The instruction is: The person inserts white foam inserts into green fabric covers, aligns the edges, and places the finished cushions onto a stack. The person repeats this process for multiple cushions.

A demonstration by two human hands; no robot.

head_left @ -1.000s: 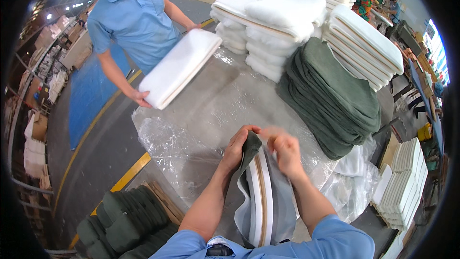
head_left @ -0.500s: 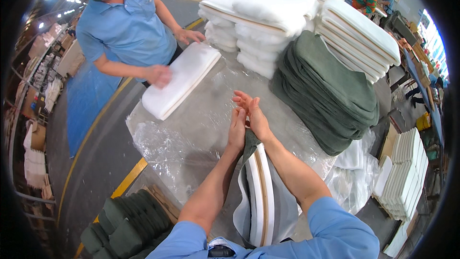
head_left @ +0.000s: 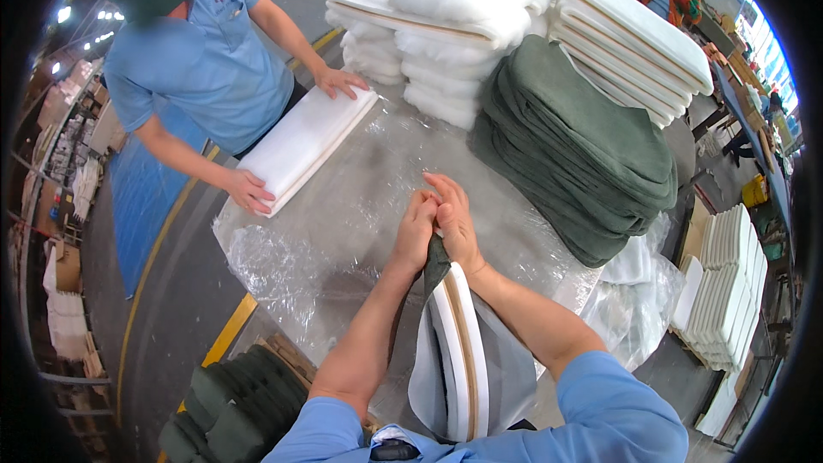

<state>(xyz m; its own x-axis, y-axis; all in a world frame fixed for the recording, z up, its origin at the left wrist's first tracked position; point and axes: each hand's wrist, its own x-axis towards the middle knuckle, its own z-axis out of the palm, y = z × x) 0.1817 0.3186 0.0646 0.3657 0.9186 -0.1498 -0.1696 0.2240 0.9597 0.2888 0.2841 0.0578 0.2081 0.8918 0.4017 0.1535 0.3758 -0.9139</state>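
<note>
A white padded cushion [head_left: 456, 317] with a tan layer through its middle stands on edge against my body, its narrow end pointing away from me. Around it hangs a dark green fabric cover [head_left: 436, 259], its pale grey inner side [head_left: 513, 369] turned outward lower down. My left hand [head_left: 415, 230] is closed at the far tip of the cover, fingers pressed together. Against it, my right hand [head_left: 457, 221] is closed over the same tip from the right, fingers bent. Just what lies between the fingers is partly hidden.
A plastic-covered table [head_left: 343, 223] lies beneath. Across it, a co-worker's two hands rest on a white pad [head_left: 313, 146]. Green covers [head_left: 583, 137] are stacked to the right, white pads [head_left: 463, 51] behind. Finished-looking green cushions [head_left: 236, 403] stand lower left; more white pads [head_left: 729, 274] far right.
My hands have come closer together and their fingers have curled in at the cover's tip. The co-worker's nearer hand has moved from the pad's middle to its near end.
</note>
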